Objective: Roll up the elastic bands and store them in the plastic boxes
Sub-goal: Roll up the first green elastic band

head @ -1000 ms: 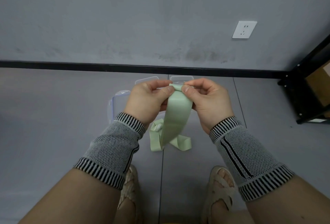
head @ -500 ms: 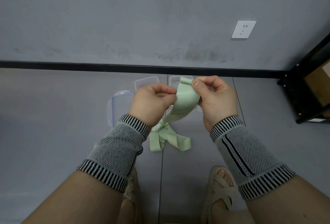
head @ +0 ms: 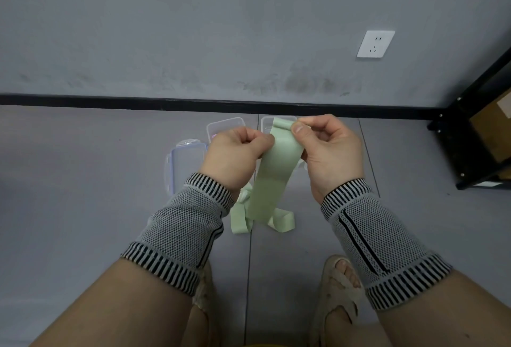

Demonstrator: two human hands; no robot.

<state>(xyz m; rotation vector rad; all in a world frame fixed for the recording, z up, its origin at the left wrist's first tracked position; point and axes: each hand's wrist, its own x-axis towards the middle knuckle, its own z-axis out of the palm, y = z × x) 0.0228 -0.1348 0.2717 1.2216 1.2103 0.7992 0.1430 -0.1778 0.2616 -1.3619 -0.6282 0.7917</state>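
Thumb and curled fingers of the right hand [head: 330, 150] pinch the top end of the pale green elastic band [head: 276, 172], where the end folds over into a small first turn. The left hand [head: 235, 156] sits just beside it at nine o'clock, fingers curled into a loose fist with the thumb tip pressed against the band's left edge; how much of the band those fingers grip is hidden behind the knuckles. Both hands are held up in front of the body, knuckles away from the camera, wrists angled inward toward each other. Each forearm wears a grey mesh sleeve [head: 367, 230] with black-and-white striped cuffs.

From the pinch the band hangs flat and smooth toward six o'clock, a wide matte strip. Its lower end lies in loose, twisted loops on the grey floor [head: 83, 180] between the hands and the sandalled feet [head: 338, 288].

Behind the hands, at twelve o'clock, two clear plastic boxes [head: 225, 125] stand on the floor, partly hidden. A clear lid [head: 185, 164] lies flat at nine o'clock of the left hand. Beyond, a black skirting strip runs along a grey wall with a white socket [head: 375, 44] at one o'clock, and a black shelf frame [head: 470, 136] stands at three o'clock.
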